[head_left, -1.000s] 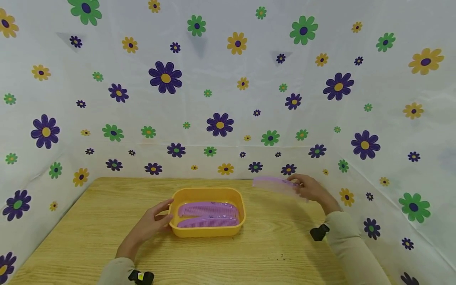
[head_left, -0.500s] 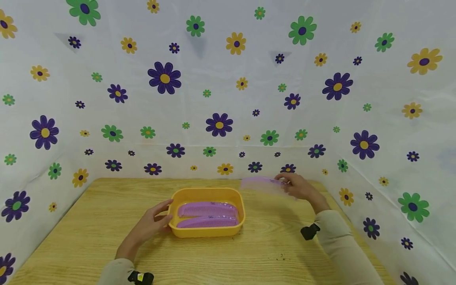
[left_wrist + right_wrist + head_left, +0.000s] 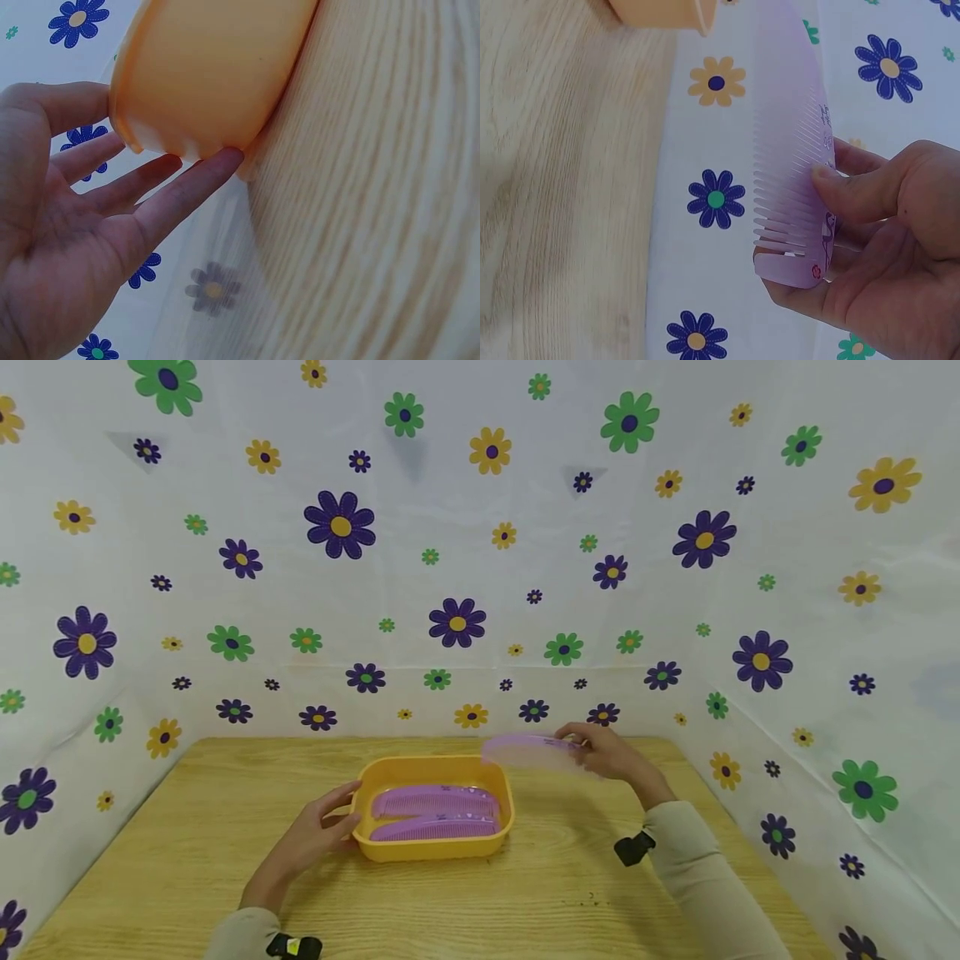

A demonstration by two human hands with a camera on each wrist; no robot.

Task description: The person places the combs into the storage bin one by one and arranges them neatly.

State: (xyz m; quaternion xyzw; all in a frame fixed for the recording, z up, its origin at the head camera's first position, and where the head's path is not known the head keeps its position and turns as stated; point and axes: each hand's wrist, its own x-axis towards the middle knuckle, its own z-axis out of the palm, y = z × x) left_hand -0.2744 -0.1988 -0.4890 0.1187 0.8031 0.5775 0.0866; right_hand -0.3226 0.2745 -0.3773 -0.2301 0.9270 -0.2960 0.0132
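Note:
My right hand (image 3: 607,752) pinches a purple comb (image 3: 528,750) near one end, thumb on one face. In the right wrist view the comb (image 3: 787,142) has its printed spine toward the palm and its teeth pointing away. It is held up off the table, its far end overlapping the right back corner of a yellow plastic basin (image 3: 435,850) in the head view. Two more purple combs, a back one (image 3: 435,800) and a front one (image 3: 438,828), lie inside the basin. My left hand (image 3: 311,831) touches the basin's left end with spread, mostly straight fingers (image 3: 191,191).
The basin stands on a wood-grain table (image 3: 247,827). White flower-print sheeting (image 3: 405,568) rises behind the table and on both sides. Small dark specks (image 3: 588,900) lie on the table at front right. A black wrist camera (image 3: 633,848) sits on the right sleeve.
My right hand has carried its comb leftward, from well right of the basin to the basin's right back corner. The left hand stays at the basin, and the two combs inside lie still.

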